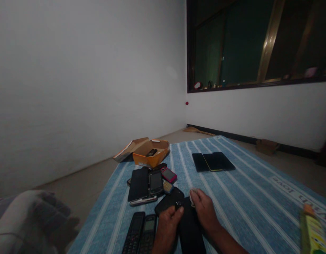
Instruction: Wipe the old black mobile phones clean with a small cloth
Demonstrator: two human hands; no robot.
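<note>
My left hand (166, 229) is closed, with the thumb on top, around a dark phone (178, 204); only its top end with a shiny round spot shows. In my right hand (204, 211) a small whitish cloth (192, 196) is pinched, close to the left thumb. Beneath and between both hands lies a large black phone (190, 229). Another black phone (168, 200) rests just beyond the left hand. Two black keypad phones (133, 231) lie side by side to its left. Farther back is a loose pile with a dark flat phone (139, 183) and a pink phone (168, 174).
An opened orange box (149, 160) with a phone inside stands behind the pile. Three dark phones (212, 162) lie in a row at the right on the blue striped cloth (239, 197). A yellow-green packet (313, 233) is at the right edge. A white wall (99, 88) rises behind.
</note>
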